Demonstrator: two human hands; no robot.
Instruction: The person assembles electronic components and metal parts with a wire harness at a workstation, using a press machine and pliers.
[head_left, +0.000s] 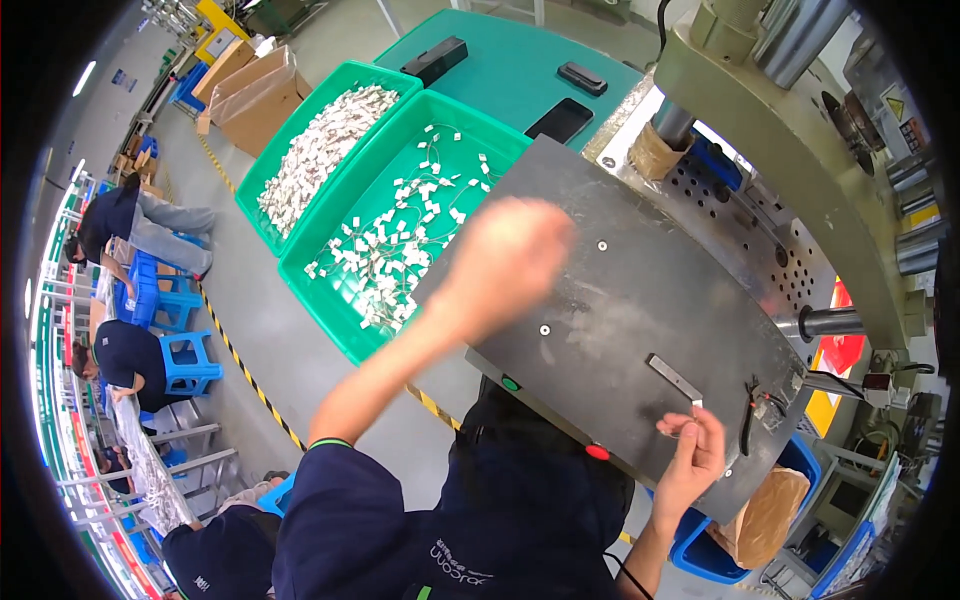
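Observation:
My left hand (505,255) is blurred with motion above the left part of the dark metal work plate (640,300), next to the nearer green bin (330,320) of small white wired parts; whether it holds anything cannot be made out. My right hand (692,455) rests on the plate's near right edge, fingers pinched on a small white part (697,404) beside a short metal bar (672,376).
A second green bin (262,175) heaped with white parts sits further left. Dark phone-like devices (562,120) lie on a teal table (510,60). A press machine (790,150) rises at right. Pliers (748,405) lie on the plate. Other people (125,355) sit at left.

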